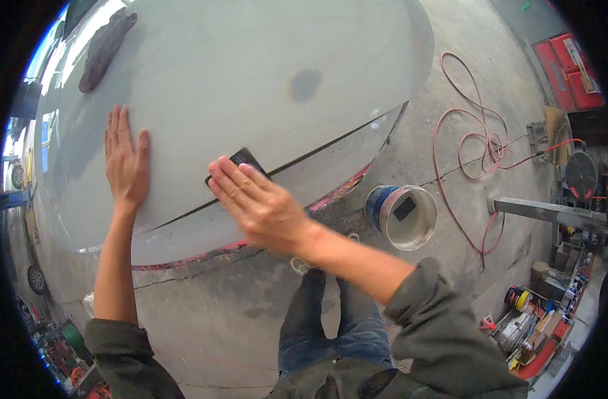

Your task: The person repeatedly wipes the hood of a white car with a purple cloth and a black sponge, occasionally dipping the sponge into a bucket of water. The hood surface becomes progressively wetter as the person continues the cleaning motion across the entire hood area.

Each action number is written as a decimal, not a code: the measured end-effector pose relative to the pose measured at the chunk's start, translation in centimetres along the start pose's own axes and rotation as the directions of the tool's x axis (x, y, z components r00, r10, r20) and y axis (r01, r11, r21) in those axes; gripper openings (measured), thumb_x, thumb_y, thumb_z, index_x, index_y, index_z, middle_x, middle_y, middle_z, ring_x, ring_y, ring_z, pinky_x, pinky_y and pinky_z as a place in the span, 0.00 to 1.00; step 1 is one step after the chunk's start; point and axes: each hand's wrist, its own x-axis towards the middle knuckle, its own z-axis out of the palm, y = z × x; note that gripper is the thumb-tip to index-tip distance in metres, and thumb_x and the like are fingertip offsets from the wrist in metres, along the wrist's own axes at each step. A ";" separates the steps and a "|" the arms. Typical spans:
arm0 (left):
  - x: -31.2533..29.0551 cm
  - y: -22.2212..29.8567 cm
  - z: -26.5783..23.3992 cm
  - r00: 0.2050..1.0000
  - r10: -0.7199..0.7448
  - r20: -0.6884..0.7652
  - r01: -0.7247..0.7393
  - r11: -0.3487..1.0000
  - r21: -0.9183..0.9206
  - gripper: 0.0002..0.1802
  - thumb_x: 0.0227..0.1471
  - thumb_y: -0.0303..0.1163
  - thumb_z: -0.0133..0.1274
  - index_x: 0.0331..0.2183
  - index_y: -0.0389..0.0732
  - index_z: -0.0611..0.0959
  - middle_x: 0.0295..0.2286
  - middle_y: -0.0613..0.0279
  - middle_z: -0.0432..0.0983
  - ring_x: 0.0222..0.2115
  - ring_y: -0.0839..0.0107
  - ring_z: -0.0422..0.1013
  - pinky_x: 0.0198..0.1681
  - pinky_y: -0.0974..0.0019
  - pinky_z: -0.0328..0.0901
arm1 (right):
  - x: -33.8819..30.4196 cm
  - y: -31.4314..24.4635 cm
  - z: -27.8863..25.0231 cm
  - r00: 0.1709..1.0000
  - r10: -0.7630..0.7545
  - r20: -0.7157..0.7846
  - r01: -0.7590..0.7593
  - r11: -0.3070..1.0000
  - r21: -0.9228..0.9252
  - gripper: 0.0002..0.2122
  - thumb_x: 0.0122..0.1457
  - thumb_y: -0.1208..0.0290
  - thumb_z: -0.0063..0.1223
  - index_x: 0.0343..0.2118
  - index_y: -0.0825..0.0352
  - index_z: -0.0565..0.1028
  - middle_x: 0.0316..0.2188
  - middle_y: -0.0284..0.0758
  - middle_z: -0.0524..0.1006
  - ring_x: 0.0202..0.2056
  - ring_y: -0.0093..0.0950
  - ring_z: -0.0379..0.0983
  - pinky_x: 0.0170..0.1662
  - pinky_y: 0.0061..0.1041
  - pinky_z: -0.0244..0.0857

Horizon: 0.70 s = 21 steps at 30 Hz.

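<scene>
Both hands are flat: the left hand [125,159] empty on the grey panel [250,73], the right hand [254,199] pressing a black sanding block [244,159], which may gouge the seam.

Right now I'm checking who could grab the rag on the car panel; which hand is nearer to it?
Left. The left hand lies flat on the panel below the rag; the right hand presses a dark sanding block farther away.

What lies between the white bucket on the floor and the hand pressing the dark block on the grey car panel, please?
In the head view, only the panel's lower edge with pink masking tape and bare concrete floor lie between the bucket and the right hand.
</scene>
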 end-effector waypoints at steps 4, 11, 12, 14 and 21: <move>-1.3 -1.0 -0.1 1.000 -0.029 -0.009 0.030 0.999 0.027 0.40 0.68 0.57 0.37 0.68 0.37 0.62 0.69 0.49 0.53 0.72 0.54 0.47 0.74 0.55 0.39 | -4.4 8.2 -5.5 0.997 0.059 0.053 -0.049 0.981 -0.187 0.34 0.53 0.83 0.45 0.68 0.72 0.64 0.71 0.47 0.59 0.72 0.39 0.53 0.74 0.43 0.47; -0.2 0.9 2.0 0.997 -0.063 -0.044 0.063 0.998 -0.005 0.41 0.67 0.59 0.38 0.68 0.39 0.63 0.69 0.50 0.55 0.71 0.54 0.49 0.74 0.55 0.41 | -2.1 1.9 -0.8 1.000 0.017 0.005 -0.016 0.999 -0.031 0.30 0.56 0.78 0.45 0.66 0.73 0.67 0.71 0.46 0.61 0.73 0.40 0.52 0.75 0.42 0.44; 0.1 1.1 1.8 0.997 -0.071 -0.043 0.071 0.997 -0.002 0.42 0.67 0.60 0.38 0.68 0.39 0.63 0.69 0.50 0.56 0.71 0.54 0.49 0.74 0.55 0.41 | -2.2 2.1 -1.2 0.999 -0.042 0.016 0.042 0.999 -0.008 0.29 0.57 0.78 0.45 0.65 0.72 0.68 0.71 0.45 0.61 0.73 0.39 0.52 0.75 0.42 0.44; -0.9 1.2 1.8 0.990 -0.125 -0.067 0.126 0.992 0.013 0.42 0.67 0.60 0.38 0.68 0.39 0.64 0.69 0.49 0.56 0.71 0.54 0.49 0.74 0.54 0.41 | -1.6 3.9 -1.5 0.987 -0.155 0.031 0.154 0.988 0.029 0.27 0.59 0.78 0.45 0.64 0.70 0.70 0.71 0.42 0.61 0.73 0.36 0.53 0.75 0.41 0.44; -3.2 2.0 2.1 0.949 -0.291 -0.118 0.296 0.955 0.026 0.41 0.67 0.60 0.38 0.67 0.39 0.65 0.68 0.47 0.57 0.70 0.53 0.50 0.73 0.53 0.41 | -6.3 8.8 -5.8 0.995 0.100 0.011 -0.100 0.993 -0.057 0.34 0.48 0.85 0.43 0.64 0.75 0.69 0.69 0.49 0.63 0.72 0.43 0.55 0.74 0.44 0.45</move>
